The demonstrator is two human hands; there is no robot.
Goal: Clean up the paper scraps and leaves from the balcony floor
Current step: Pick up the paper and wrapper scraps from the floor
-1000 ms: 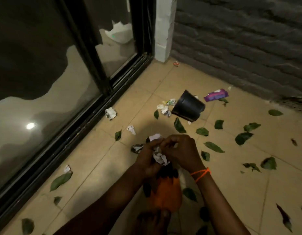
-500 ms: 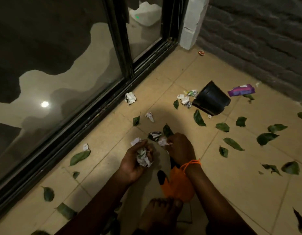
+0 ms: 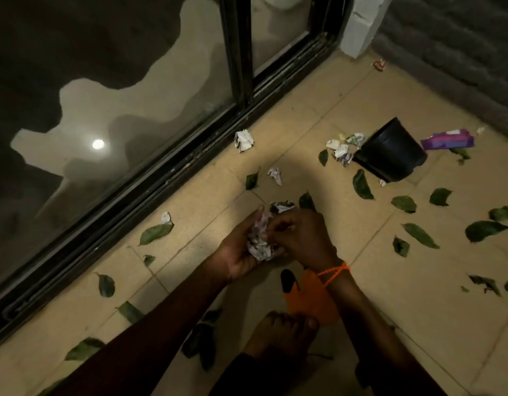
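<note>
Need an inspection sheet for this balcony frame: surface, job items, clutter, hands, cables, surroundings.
Surface: tiled floor, dimly lit, littered.
Job's things: paper wad held between both hands; paper scraps near the door track and by the pot; leaves scattered across the tiles.
Clutter: black pot tipped on its side; purple packet beyond it.
Grippers: left hand cupping the wad; right hand pressing onto it.
Cables: nothing seen.
Surroundings: glass door left, brick wall right.
</note>
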